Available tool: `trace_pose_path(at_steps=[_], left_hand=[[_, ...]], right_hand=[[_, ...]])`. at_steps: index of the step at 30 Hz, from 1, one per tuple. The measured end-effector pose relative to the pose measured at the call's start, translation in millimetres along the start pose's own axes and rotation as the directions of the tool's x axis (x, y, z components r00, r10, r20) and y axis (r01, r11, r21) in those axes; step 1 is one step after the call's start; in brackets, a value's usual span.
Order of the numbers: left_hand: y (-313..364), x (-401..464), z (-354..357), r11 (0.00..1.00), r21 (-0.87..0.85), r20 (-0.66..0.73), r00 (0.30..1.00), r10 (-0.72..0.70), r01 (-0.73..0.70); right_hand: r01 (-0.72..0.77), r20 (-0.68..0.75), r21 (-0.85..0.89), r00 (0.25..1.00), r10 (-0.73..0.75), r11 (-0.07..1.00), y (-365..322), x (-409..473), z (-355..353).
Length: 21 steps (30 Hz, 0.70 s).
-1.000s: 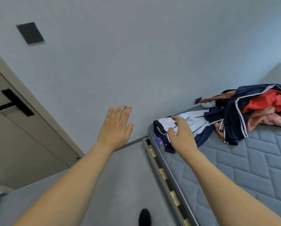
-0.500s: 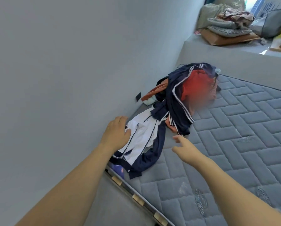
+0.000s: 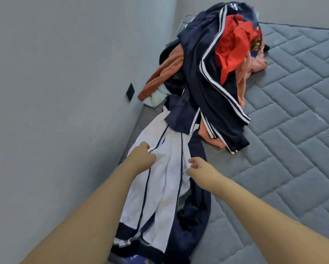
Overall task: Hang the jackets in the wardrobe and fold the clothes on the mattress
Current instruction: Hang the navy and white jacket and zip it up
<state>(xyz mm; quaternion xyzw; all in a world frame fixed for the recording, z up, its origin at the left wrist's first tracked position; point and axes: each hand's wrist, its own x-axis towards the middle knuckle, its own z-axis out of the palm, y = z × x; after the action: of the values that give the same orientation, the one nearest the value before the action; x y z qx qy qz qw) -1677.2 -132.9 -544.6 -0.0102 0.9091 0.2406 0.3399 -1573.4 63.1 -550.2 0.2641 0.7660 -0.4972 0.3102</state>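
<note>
Both my hands over the white-and-navy jacket at the mattress's wall edge

My left hand point(image 3: 140, 159) pinches the white-and-navy jacket point(image 3: 165, 187); my right hand point(image 3: 199, 168) hovers loosely curled, gripping nothing, at its navy side. Beyond, a clothes pile point(image 3: 207, 82) lies against the grey wall point(image 3: 64, 73); bare quilted mattress point(image 3: 283, 149) opens rightward.

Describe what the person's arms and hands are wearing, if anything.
Nothing shows on either. The left hand and right hand are bare: no gloves, and no rings that can be made out. Both forearms are bare as far as the frame shows: no sleeves, cuffs, watch or bracelet at the wrists. The upper arms are out of view, so any short sleeve cannot be told.
</note>
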Motion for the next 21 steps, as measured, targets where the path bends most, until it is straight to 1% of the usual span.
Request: trace_pose_path(at_steps=[2,5,6,8,10,11,12,14,15,16,17,18,19,20,21], left_hand=[[-26,51,34,0.999,0.049,0.013,1.000,-0.018,0.018],[-65,90,83,0.969,0.246,0.001,1.000,0.005,-0.005],[-75,96,97,0.957,0.291,-0.026,1.000,0.018,-0.009],[-90,100,112,0.961,0.275,-0.082,0.996,0.046,-0.021],[-101,92,115,0.962,0.269,-0.081,0.993,0.080,-0.055],[-107,84,117,0.950,0.302,-0.032,0.995,0.095,-0.081],[-116,73,119,0.931,0.348,0.048,0.994,0.101,-0.111],[-138,40,124,0.889,0.427,0.247,0.967,0.064,-0.168],[-150,22,124,0.877,0.441,0.366,0.930,0.019,-0.191],[-158,6,123,0.871,0.446,0.489,0.871,-0.045,-0.206],[-163,-5,119,0.869,0.447,0.598,0.794,-0.112,-0.214],[-162,-8,112,0.870,0.444,0.675,0.719,-0.166,-0.216],[-158,-5,104,0.874,0.441,0.699,0.689,-0.192,-0.203],[-151,1,95,0.888,0.425,0.671,0.720,-0.178,-0.176],[-142,11,87,0.907,0.397,0.587,0.799,-0.130,-0.144]], right_hand=[[-0.043,-0.002,-0.029,0.999,0.043,0.999,18,50,16],[-0.089,-0.059,-0.020,0.994,0.088,0.996,34,104,40],[-0.105,-0.103,-0.052,0.990,0.099,0.993,36,118,46],[-0.138,-0.219,-0.152,0.970,0.103,0.979,37,139,53],[-0.128,-0.302,-0.198,0.951,0.064,0.972,35,149,56],[-0.109,-0.315,-0.237,0.948,0.030,0.965,35,147,56],[-0.105,-0.308,-0.283,0.951,0.013,0.953,38,142,56],[-0.112,-0.237,-0.379,0.971,0.021,0.919,53,123,64],[-0.129,-0.181,-0.424,0.982,0.056,0.897,64,108,71],[-0.158,-0.120,-0.455,0.986,0.116,0.876,78,90,77],[-0.205,-0.058,-0.474,0.978,0.202,0.856,91,72,83],[-0.261,-0.003,-0.490,0.955,0.298,0.832,103,54,86],[-0.319,0.045,-0.512,0.917,0.395,0.798,114,40,87],[-0.370,0.073,-0.541,0.874,0.480,0.755,120,31,84],[-0.402,0.073,-0.561,0.846,0.528,0.723,122,28,79]])
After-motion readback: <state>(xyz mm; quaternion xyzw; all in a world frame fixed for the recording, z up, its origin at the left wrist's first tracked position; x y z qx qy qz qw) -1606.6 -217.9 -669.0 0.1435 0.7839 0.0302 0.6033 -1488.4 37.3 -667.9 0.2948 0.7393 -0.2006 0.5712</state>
